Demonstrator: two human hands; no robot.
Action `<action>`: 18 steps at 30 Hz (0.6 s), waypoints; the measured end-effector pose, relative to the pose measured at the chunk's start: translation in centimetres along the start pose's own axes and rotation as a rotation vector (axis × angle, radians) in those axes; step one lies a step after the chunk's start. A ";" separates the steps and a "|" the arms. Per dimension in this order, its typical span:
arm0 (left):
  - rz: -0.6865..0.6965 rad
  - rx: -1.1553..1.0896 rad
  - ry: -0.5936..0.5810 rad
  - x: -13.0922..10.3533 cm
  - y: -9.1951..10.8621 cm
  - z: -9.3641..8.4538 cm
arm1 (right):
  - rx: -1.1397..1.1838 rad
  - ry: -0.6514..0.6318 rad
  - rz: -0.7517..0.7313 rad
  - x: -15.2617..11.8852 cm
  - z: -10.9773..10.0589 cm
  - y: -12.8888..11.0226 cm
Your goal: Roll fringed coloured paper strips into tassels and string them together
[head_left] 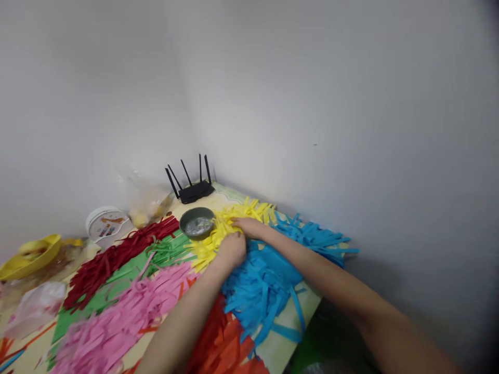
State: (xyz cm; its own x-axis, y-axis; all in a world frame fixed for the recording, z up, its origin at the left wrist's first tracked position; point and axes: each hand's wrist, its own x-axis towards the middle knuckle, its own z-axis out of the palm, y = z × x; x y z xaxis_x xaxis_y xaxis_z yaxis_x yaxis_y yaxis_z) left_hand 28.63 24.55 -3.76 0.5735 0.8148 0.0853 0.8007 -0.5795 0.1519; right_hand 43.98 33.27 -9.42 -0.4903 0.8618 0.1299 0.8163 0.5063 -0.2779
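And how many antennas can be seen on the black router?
5 antennas on the router: in the picture, two stand left, one near the middle, two right; none looks hidden.

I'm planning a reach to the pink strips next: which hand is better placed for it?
Probably the left hand: it is nearer the pink strips, while the right hand, at the yellow strips, would likely have to cross the left forearm.

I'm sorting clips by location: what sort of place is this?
Perhaps a room at home: a table in a corner bears a black router, yellow strips and blue strips.
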 end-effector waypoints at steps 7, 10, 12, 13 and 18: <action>-0.221 0.173 -0.005 0.5 -2.4 3.0 | 0.013 0.018 0.333 -0.1 -3.1 4.3; -0.230 0.193 -0.009 -0.3 -3.0 2.8 | -0.006 0.002 0.271 -1.3 -4.2 5.1; -0.220 0.193 -0.030 -0.3 -3.2 2.7 | -0.024 -0.028 0.159 -2.1 -4.2 4.7; -0.215 0.191 -0.044 -0.2 -3.3 2.6 | -0.032 -0.052 0.098 -2.4 -4.1 4.5; -0.194 0.174 -0.104 0.2 -3.8 2.2 | -0.119 -0.131 -0.094 -2.7 -3.2 3.8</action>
State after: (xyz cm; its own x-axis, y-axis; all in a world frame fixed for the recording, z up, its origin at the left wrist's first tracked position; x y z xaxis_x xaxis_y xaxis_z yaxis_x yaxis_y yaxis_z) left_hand 26.14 26.89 -6.51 0.4138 0.9098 -0.0318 0.9099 -0.4144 -0.0162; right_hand 49.39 32.92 -7.80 -0.5952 0.8033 0.0224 0.7917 0.5909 -0.1547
